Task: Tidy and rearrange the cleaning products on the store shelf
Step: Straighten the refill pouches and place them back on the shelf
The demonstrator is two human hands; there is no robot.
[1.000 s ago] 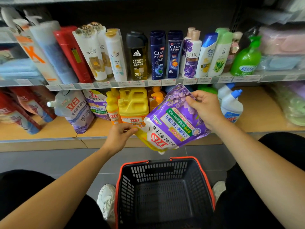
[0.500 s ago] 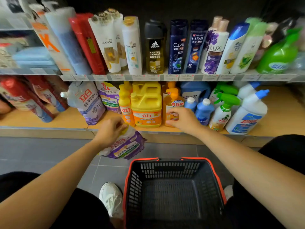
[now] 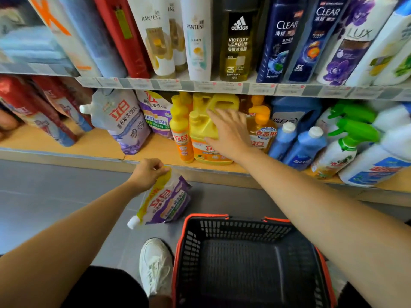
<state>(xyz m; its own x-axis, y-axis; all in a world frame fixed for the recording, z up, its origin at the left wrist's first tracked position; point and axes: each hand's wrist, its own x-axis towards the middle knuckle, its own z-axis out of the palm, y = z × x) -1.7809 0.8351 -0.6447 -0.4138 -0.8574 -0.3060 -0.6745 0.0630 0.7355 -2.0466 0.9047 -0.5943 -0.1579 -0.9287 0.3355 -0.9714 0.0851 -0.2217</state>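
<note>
A purple refill pouch (image 3: 165,202) with a white cap at its low end is held by its yellow top edge in the left hand (image 3: 147,173), whose grip is clenched on it; the pouch hangs tilted below the front edge of the lower shelf (image 3: 153,162), above the grey floor and just left of the black shopping basket (image 3: 246,261) with its orange rim. The right hand (image 3: 229,132) is laid, fingers spread and released, against the large yellow detergent jug (image 3: 206,125) standing on the lower shelf; nothing is enclosed by it. The jug is flanked by a slim yellow bottle (image 3: 181,132) on its left and an amber pump bottle (image 3: 262,127) on its right. Two more purple pouches are leaned further left on the same shelf, and blue bottles (image 3: 298,143) are stood to the right.
</note>
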